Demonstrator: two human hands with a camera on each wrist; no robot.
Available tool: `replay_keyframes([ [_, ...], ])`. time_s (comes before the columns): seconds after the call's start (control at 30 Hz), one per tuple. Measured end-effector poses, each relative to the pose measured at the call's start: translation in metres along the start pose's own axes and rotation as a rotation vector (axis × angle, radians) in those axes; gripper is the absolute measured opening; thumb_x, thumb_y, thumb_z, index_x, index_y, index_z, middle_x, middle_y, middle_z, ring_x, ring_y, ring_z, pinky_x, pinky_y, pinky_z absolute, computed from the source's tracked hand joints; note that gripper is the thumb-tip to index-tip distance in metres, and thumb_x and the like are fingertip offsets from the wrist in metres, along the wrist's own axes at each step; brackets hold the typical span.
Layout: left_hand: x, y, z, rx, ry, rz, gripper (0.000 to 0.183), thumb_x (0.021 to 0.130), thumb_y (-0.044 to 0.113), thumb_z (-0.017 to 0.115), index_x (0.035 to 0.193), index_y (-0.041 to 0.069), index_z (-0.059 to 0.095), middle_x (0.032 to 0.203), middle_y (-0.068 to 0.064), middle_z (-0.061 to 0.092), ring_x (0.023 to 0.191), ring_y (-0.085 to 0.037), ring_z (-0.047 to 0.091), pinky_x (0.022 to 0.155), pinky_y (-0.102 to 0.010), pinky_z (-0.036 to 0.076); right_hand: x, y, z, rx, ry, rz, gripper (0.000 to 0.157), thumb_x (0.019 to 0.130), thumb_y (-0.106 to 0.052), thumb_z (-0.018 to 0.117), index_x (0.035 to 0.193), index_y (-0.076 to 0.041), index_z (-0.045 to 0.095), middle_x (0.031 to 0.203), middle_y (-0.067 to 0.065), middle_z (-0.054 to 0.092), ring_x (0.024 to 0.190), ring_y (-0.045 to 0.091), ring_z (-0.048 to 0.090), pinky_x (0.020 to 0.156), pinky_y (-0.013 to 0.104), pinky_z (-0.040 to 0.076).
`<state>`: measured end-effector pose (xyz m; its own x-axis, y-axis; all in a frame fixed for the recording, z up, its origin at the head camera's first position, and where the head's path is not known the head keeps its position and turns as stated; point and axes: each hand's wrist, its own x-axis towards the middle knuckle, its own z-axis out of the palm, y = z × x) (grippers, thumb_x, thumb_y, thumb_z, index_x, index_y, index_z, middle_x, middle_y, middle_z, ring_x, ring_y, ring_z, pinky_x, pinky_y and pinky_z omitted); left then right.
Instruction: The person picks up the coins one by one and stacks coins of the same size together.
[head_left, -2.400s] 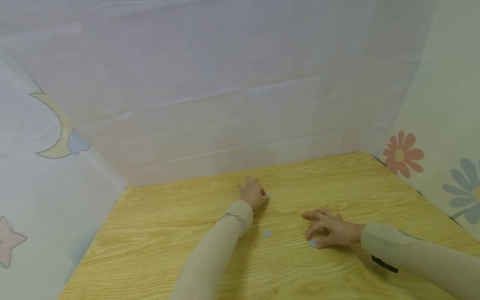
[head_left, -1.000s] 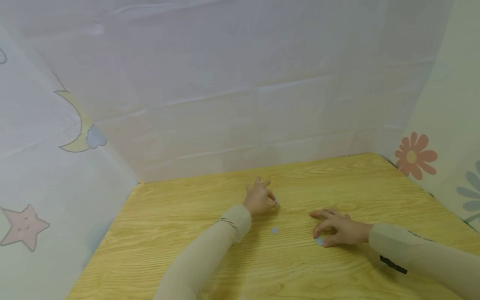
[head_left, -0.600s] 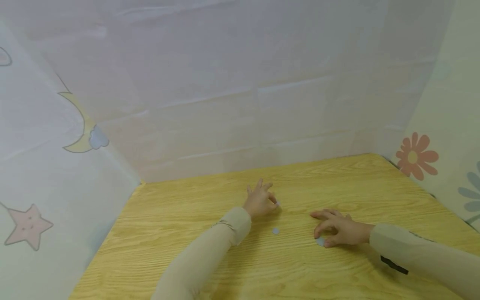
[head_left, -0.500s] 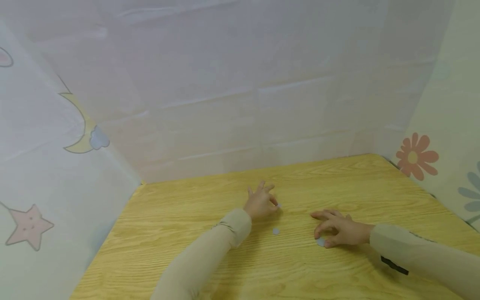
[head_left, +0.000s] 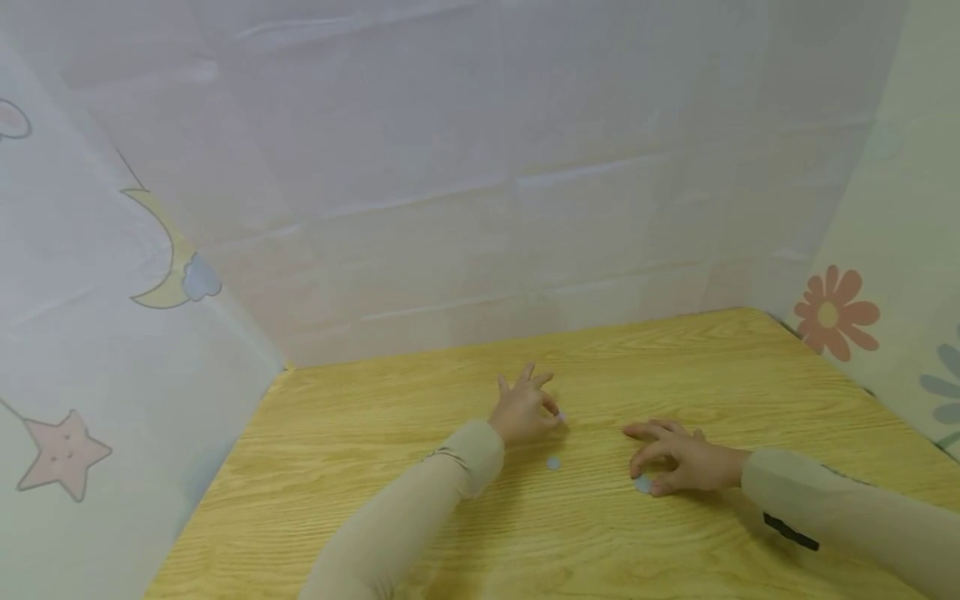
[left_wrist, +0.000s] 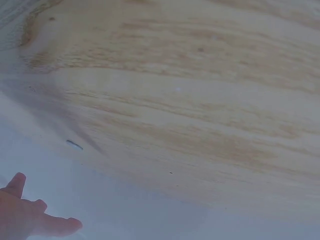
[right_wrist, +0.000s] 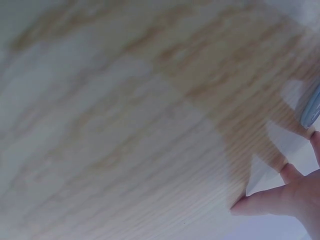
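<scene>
Between thumb and index finger, my left hand [head_left: 525, 411] pinches a small pale piece [head_left: 562, 416] low over the table, its other fingers spread. The piece's kind is too small to make out. A small flat pale-blue disc [head_left: 553, 462] lies on the wood just nearer to me. To the right, my right hand [head_left: 686, 458] holds a larger pale-blue disc [head_left: 642, 484] between index finger and thumb at the tabletop. The right wrist view catches that larger disc [right_wrist: 312, 107] edge-on beside the fingertips. The left wrist view shows only part of the left hand [left_wrist: 30, 215].
A wood-grain table [head_left: 337, 450] spreads under both hands. A pale sheet [head_left: 450, 208] rises behind it. Printed sheets flank the sides, with a moon [head_left: 161, 250] and star [head_left: 65, 454] on the left and a red flower [head_left: 836, 312] on the right.
My left hand has drawn back toward me with the small pale piece, closer to the small disc on the table. The right hand stays on its disc. The view has shifted slightly.
</scene>
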<state>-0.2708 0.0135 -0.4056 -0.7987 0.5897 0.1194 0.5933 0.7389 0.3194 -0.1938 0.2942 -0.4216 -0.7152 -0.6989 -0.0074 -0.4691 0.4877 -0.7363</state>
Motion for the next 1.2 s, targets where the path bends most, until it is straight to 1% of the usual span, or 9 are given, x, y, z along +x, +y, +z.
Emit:
replay_keyframes([
  [0.17,-0.002,-0.001,0.003,0.013,0.006,0.001,0.016,0.087,0.032,0.074,0.088,0.016,0.077,0.149,-0.009,0.042,0.145,-0.036,0.018,0.100,-0.077,0.013,0.000,0.001,0.001,0.008,-0.008,-0.004,0.015,0.085,-0.020,0.072,0.099,-0.025,0.067,0.144,0.039,0.022,0.125,0.069,-0.004,0.068,0.087,-0.014],
  [0.37,-0.008,0.002,0.007,-0.017,-0.005,0.009,0.016,0.087,0.031,0.074,0.086,0.016,0.077,0.149,-0.010,0.043,0.145,-0.036,0.017,0.099,-0.078,0.013,0.000,0.002,0.003,0.015,-0.017,0.001,0.015,0.086,-0.022,0.072,0.099,-0.026,0.067,0.145,0.039,0.021,0.126,0.069,-0.004,0.068,0.087,-0.014],
  [0.5,-0.012,0.003,0.007,-0.013,-0.005,0.017,0.016,0.087,0.032,0.073,0.087,0.016,0.077,0.149,-0.009,0.043,0.146,-0.034,0.016,0.098,-0.079,0.014,0.000,0.002,0.002,0.015,-0.017,-0.001,0.014,0.086,-0.024,0.072,0.099,-0.026,0.067,0.145,0.040,0.021,0.126,0.069,-0.005,0.069,0.087,-0.014],
  [0.73,-0.019,0.009,0.004,-0.037,-0.018,0.033,0.012,0.086,0.028,0.074,0.084,0.017,0.076,0.149,-0.009,0.043,0.146,-0.035,0.015,0.098,-0.080,0.010,0.000,0.003,0.000,0.012,-0.014,-0.010,0.014,0.086,-0.024,0.072,0.099,-0.027,0.068,0.145,0.040,0.021,0.125,0.070,-0.005,0.068,0.087,-0.015],
  [0.87,-0.023,0.012,0.004,-0.031,-0.046,0.044,0.014,0.087,0.030,0.074,0.088,0.016,0.076,0.150,-0.010,0.041,0.146,-0.036,0.014,0.098,-0.080,0.008,-0.001,0.004,0.000,0.018,-0.018,-0.009,0.015,0.086,-0.024,0.071,0.100,-0.027,0.067,0.146,0.040,0.020,0.125,0.070,-0.007,0.065,0.087,-0.016],
  [0.97,-0.026,0.014,0.004,-0.028,-0.064,0.052,0.017,0.088,0.032,0.073,0.089,0.016,0.076,0.151,-0.009,0.040,0.146,-0.037,0.014,0.098,-0.080,0.007,0.000,0.005,-0.001,0.008,-0.018,-0.006,0.015,0.086,-0.024,0.071,0.100,-0.027,0.068,0.146,0.040,0.020,0.125,0.070,-0.006,0.065,0.087,-0.015],
  [1.2,-0.028,0.023,0.006,0.023,-0.065,0.105,0.017,0.088,0.034,0.072,0.089,0.018,0.077,0.150,-0.007,0.042,0.146,-0.034,0.017,0.098,-0.080,0.011,-0.001,0.003,-0.002,-0.021,-0.006,-0.003,0.014,0.086,-0.026,0.072,0.099,-0.029,0.068,0.145,0.039,0.023,0.125,0.070,0.000,0.067,0.089,-0.010],
])
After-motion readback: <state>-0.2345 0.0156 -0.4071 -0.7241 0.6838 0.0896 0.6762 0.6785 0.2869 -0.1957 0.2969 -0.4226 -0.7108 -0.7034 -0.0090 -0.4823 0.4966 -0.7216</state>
